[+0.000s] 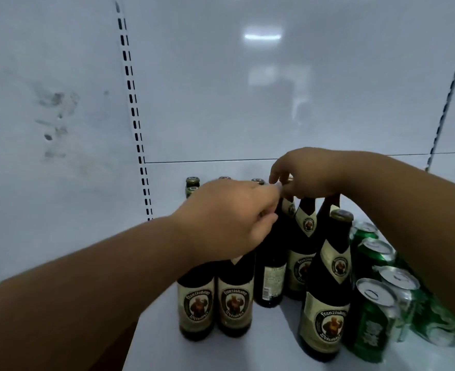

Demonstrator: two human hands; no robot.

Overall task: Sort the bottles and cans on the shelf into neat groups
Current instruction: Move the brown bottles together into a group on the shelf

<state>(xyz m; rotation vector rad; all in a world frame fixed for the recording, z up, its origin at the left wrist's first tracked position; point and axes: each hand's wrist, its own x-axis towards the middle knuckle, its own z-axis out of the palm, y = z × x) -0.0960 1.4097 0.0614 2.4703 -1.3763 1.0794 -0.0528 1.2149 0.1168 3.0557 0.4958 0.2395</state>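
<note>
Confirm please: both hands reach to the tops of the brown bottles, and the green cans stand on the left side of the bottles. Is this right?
Not quite. The head view shows the green cans on the right side of the brown bottles, not the left. The rest holds: the left hand and the right hand both reach to the bottle tops.

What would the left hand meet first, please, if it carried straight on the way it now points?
Probably the right hand, whose fingers sit just beyond the left hand above the brown bottle necks; depth is unclear.
</note>
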